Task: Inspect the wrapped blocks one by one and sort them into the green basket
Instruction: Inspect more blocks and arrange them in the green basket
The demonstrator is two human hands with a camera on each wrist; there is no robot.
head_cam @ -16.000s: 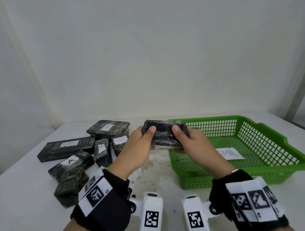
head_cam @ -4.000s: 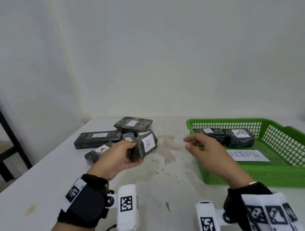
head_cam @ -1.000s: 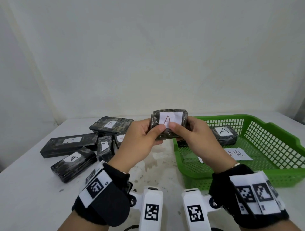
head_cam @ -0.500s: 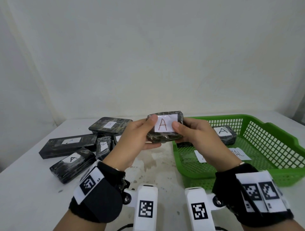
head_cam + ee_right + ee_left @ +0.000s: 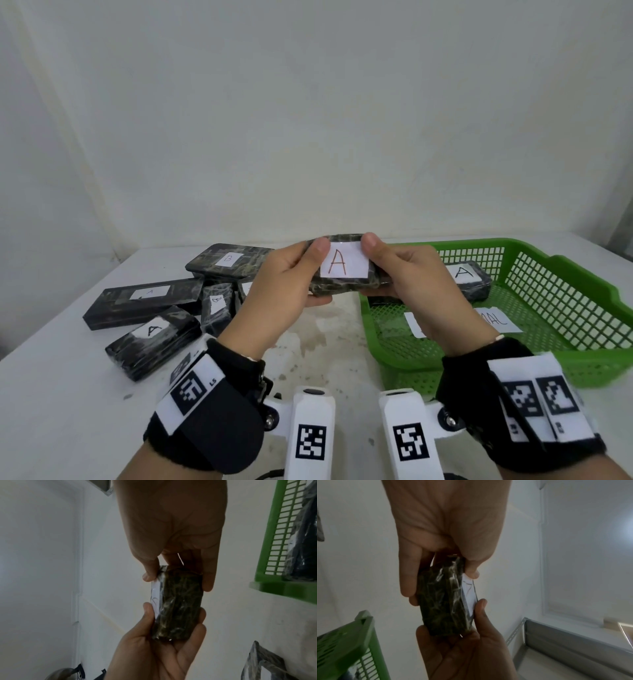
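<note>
Both hands hold one dark plastic-wrapped block with a white paper label marked "A" (image 5: pixel 344 270) in the air above the near-left corner of the green plastic mesh basket (image 5: pixel 561 263). The left hand (image 5: pixel 281 291) pinches its left end with thumb on top and fingers beneath; the right hand (image 5: pixel 411 281) does the same at the right end, so each grip is clenched on this block.

Inside the basket at least one wrapped block labelled "A" (image 5: pixel 469 279) already lies, beside a paper sheet (image 5: pixel 496 320) on its floor. To the left, a cluster of about five wrapped blocks (image 5: pixel 161 308) waits unsorted, so the task looks under halfway.

The white desk (image 5: pixel 51 411) shows brownish stains in the middle. A plain pale wall (image 5: pixel 308 120) stands behind.
</note>
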